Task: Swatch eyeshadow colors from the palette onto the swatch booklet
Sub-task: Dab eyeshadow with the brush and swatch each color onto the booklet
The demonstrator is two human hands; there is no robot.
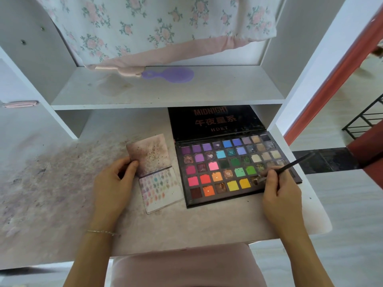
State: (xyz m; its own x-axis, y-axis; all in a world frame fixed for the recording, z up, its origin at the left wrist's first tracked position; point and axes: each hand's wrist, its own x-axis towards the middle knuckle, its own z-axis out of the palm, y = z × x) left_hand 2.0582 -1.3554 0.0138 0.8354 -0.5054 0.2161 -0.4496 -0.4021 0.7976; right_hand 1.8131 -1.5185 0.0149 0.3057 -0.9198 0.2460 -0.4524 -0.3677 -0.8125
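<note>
Black brush (290, 164) pinched in right hand (277, 195), tip dipping a lower-right pan of palette (234, 168) | left hand (113, 183) grips swatch booklet (157, 177), open on tabletop (186, 224) beside palette | step: loading colour | next: carry brush to a bare booklet patch.

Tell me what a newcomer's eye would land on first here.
The open palette with its grid of bright pans, lying right of centre on the stained desk. Next, the right hand dipping a brush at the palette's near right corner, while the left hand holds the swatch booklet beside it. Behind, a purple hairbrush lies on the shelf.
</note>
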